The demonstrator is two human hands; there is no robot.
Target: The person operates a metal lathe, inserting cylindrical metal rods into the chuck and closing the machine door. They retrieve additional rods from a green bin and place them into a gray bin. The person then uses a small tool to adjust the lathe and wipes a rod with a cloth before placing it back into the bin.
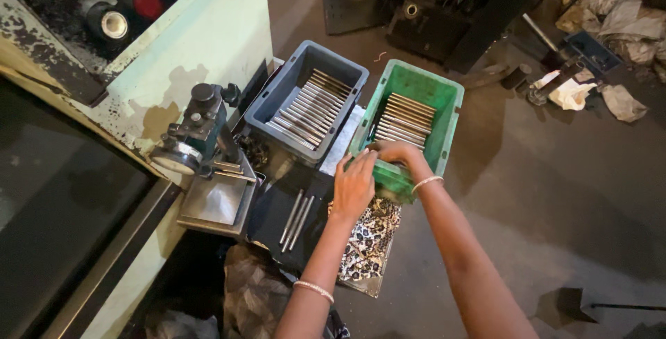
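A green plastic crate [449,114] holds a neat row of metal rods [406,118]. My right hand [399,152] reaches into its near end, fingers curled down among the rods; what it grips is hidden. My left hand [354,185] rests at the crate's near left corner, fingers bent against the rim. Beside it a blue-grey crate [277,96] holds more metal rods [310,107]. Three loose rods [295,220] lie on a dark surface to the left of my left arm.
A pale green machine [208,41] with a red button and a small dial fixture [198,134] stands at left. A patterned cloth [368,245] lies under my arms. Dark machine parts, rags and tools sit on the floor at the back right.
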